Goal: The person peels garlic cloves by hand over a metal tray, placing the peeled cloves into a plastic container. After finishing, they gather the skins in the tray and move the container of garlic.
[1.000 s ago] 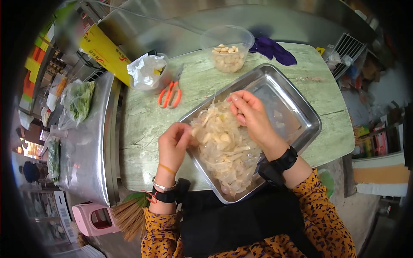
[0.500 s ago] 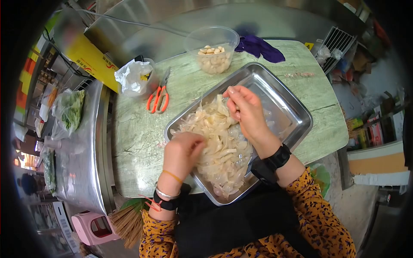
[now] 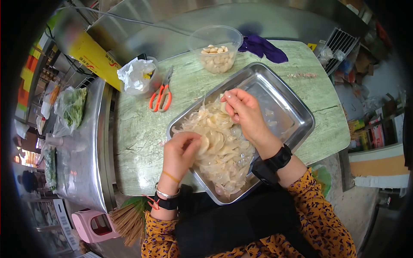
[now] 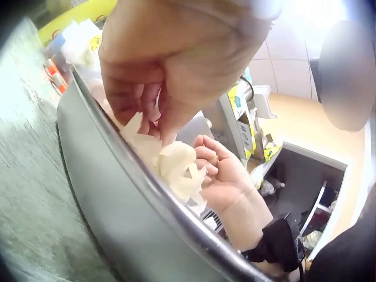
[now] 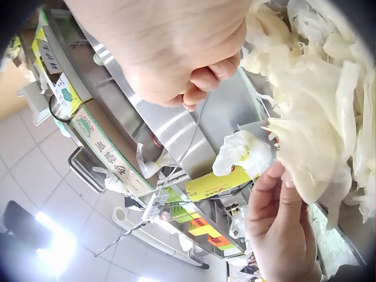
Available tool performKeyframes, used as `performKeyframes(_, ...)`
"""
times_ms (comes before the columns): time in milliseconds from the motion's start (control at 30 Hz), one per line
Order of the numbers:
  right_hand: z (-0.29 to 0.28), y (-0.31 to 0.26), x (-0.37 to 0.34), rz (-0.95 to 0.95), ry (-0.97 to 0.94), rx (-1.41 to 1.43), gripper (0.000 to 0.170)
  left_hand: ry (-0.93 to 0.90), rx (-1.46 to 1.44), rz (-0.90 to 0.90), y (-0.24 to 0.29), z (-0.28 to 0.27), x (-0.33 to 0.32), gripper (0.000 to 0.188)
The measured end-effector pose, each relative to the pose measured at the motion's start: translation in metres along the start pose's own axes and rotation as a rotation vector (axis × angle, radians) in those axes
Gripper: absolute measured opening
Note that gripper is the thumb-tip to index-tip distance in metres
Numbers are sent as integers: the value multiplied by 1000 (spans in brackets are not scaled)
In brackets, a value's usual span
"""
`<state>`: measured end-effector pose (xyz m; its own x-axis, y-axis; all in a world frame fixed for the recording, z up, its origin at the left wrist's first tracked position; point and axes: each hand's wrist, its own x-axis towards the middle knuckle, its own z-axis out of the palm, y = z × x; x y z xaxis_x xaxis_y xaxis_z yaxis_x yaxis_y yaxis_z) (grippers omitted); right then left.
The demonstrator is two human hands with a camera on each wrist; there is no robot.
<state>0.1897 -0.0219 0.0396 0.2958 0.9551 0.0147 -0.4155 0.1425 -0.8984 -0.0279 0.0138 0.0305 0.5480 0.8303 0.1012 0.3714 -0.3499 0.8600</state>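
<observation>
The left hand [image 3: 178, 152] reaches up over the near left side of the shiny metal tray [image 3: 279, 103]. Its wrist bends a little, and its fingers curl toward the middle. The left grip is closed, with thumb and fingers pinching a thin pale peel [image 5: 311, 147]. More pale peels [image 3: 226, 161] lie in a big wet heap in the tray, mostly on its left side, right under the hands.

The right arm slants in from the lower right. The right hand [image 3: 245, 114] is over the top of the heap, farther from the body than the left one. Its fingers are bent in, and the thumb is close to the first finger. I cannot tell if the right grip is pinching something. Both arms have spotty orange sleeves [image 3: 325, 210]. The tray sits on the green tabletop [image 3: 137, 142].
</observation>
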Motion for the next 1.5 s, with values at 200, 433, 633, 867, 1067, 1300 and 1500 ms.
performKeyframes(200, -12, -10, 4, -136, 172, 130, 19, 105, 131, 113, 2, -8, 4, 6)
performKeyframes(433, -22, -22, 8, -160, 183, -39, 17, -225, 291, 236, 16, 21, -1, 13)
performKeyframes(633, -45, -31, -4, -59, -75, -1205, 30, -95, 205, 148, 7, 31, -2, 17)
performKeyframes(867, -42, -11, -1, -88, -176, -1379, 39, 129, 59, 243, 43, 27, 7, 31)
performKeyframes(1067, -3, -28, -16, -446, -298, -1422, 39, 158, 172, 350, 25, 41, 11, 54)
performKeyframes(1300, 22, -27, -5, -107, -362, -1099, 45, 112, -833, -169, -6, 37, 8, 34)
performKeyframes(1500, 7, 7, -1, -393, -324, -1053, 44, 167, -749, -152, 2, 38, 8, 44)
